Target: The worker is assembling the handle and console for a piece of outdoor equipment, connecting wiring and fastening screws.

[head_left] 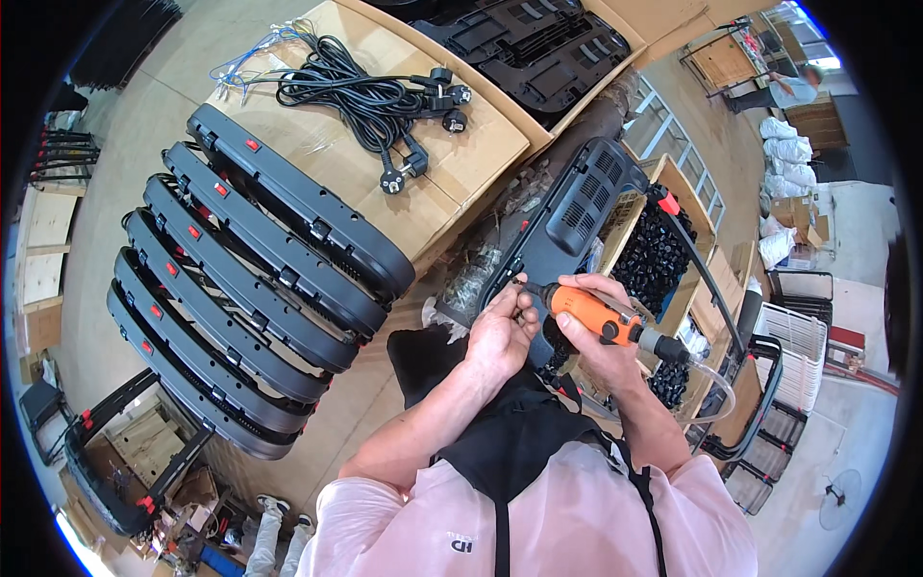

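My right hand (611, 362) is wrapped around an orange air screwdriver (588, 313), whose nose points left. At its tip my left hand (502, 332) has its fingers curled and pinched together; whatever they hold is too small to make out. Just beyond both hands lies a black plastic treadmill-like housing (586, 197) with a vented, raised cover. A clear air hose (728, 392) loops from the screwdriver's rear end.
Several long black housings with red switches (288, 197) stand in a row at left. Black power cords (351, 96) lie on a cardboard box (471, 144). A wooden bin (707, 231) holds small black parts. Another person (790, 91) stands far right; someone's legs (269, 539) show lower left.
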`<state>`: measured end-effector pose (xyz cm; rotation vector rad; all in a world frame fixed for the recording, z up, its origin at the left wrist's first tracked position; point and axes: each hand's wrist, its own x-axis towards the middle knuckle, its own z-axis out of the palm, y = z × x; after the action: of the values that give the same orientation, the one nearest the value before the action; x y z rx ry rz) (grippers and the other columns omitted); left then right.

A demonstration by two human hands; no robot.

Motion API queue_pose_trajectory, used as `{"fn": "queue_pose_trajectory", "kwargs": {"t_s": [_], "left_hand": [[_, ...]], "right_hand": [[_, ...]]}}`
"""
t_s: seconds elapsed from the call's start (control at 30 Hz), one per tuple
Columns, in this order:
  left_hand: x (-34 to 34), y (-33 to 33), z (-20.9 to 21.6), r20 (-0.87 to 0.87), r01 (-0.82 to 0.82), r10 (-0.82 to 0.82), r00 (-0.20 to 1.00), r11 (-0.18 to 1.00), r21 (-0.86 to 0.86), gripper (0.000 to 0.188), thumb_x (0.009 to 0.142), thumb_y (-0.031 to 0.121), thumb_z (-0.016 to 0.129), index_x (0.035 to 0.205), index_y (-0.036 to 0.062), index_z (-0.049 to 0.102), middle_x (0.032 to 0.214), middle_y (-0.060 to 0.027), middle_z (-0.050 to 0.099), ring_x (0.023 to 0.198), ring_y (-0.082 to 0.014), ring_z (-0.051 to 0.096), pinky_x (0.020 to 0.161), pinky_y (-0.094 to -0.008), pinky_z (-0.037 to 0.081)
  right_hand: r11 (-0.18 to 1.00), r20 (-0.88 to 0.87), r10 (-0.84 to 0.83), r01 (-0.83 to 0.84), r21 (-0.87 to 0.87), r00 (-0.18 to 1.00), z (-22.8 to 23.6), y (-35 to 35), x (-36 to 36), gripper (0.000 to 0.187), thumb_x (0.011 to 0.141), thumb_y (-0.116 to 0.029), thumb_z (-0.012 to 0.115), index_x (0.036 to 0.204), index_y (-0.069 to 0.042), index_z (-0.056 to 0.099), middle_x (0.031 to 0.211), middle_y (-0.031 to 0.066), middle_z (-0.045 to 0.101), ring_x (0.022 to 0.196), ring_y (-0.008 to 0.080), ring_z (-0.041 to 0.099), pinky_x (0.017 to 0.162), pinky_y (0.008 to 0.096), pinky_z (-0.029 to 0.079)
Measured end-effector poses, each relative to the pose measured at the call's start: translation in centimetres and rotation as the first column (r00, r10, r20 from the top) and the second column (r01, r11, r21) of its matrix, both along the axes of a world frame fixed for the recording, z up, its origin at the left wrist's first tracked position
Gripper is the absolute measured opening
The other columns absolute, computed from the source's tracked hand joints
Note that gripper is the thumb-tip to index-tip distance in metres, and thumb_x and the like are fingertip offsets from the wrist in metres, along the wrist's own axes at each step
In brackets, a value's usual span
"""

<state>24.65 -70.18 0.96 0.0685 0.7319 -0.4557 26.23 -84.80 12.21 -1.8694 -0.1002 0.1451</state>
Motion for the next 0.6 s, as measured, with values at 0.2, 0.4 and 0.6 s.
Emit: {"fn": "queue_pose_trajectory", "kwargs": {"t_s": [0.2, 0.4, 0.6], "left_hand": [[0.4, 0.8, -0.1, -0.007, 0.036, -0.035, 0.999, 0.998, 0.055, 0.022, 0.112, 0.023, 0.058, 0.126, 0.0076, 0.064, 0.088, -0.0012, 0.066, 0.075, -0.0148, 0.062, 0.068, -0.0294, 0.052], [-1.0, 1.4, -1.3, 0.154, 0.171, -0.178, 0.972, 0.984, 0.058, 0.023, 0.112, 0.021, 0.055, 0.123, 0.0024, 0.063, 0.102, -0.0047, 0.069, 0.089, -0.0159, 0.068, 0.081, -0.0313, 0.059], [-1.6, 0.8, 2.2, 0.182, 0.287, -0.307, 0.934, 0.949, 0.129, 0.027, 0.115, 0.015, 0.044, 0.135, 0.0013, 0.056, 0.135, -0.0103, 0.064, 0.118, -0.0189, 0.067, 0.104, -0.0343, 0.058]], "right_hand": [[0.997, 0.009, 0.032, -0.031, -0.067, 0.999, -0.6, 0.4, 0.7, 0.048, 0.089, -0.003, 0.08, 0.132, -0.003, 0.061, 0.132, 0.0124, 0.07, 0.118, 0.0204, 0.069, 0.105, 0.0358, 0.055], [0.994, -0.07, 0.07, -0.075, -0.076, 0.995, 0.2, 2.1, 1.4, 0.038, 0.088, -0.005, 0.081, 0.123, -0.005, 0.068, 0.13, 0.0129, 0.071, 0.117, 0.02, 0.07, 0.103, 0.0349, 0.055], [0.984, -0.031, 0.101, -0.104, -0.148, 0.994, -0.3, 2.9, 2.3, 0.034, 0.085, -0.007, 0.083, 0.117, -0.005, 0.07, 0.126, 0.0148, 0.073, 0.114, 0.0223, 0.072, 0.101, 0.0348, 0.056]]}}
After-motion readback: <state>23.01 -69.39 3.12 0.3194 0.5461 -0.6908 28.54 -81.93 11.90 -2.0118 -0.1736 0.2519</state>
